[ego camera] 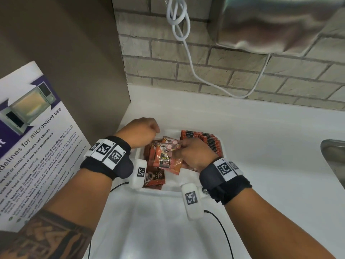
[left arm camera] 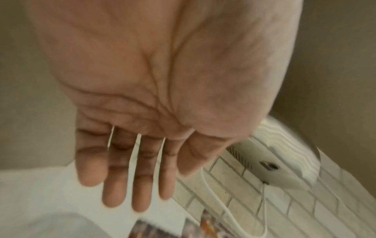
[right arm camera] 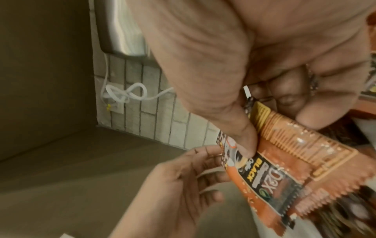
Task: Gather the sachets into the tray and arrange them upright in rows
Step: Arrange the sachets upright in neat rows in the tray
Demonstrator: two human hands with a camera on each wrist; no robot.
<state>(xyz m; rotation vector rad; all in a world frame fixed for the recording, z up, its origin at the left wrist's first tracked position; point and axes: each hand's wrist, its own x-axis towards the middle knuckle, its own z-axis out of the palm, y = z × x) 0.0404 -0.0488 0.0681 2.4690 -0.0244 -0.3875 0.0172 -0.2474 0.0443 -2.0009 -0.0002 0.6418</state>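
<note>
A white tray (ego camera: pixel 172 184) sits on the white counter. Along its right side a row of orange-red sachets (ego camera: pixel 205 142) stands upright. More sachets (ego camera: pixel 155 178) lie flat at its front left. My right hand (ego camera: pixel 194 154) pinches a small bunch of sachets (ego camera: pixel 168 157) over the tray's middle; in the right wrist view the thumb (right arm camera: pixel 240 136) presses on the top sachet (right arm camera: pixel 270 182). My left hand (ego camera: pixel 147 130) hovers over the tray's back left, beside the bunch. Its fingers (left arm camera: pixel 132 185) are straight and hold nothing.
A microwave-guidelines poster (ego camera: pixel 31 146) leans against the brown panel on the left. On the brick wall behind hang a white cable (ego camera: pixel 188 58) and a steel dispenser (ego camera: pixel 270 25). A sink rim (ego camera: pixel 334 156) shows at the right edge.
</note>
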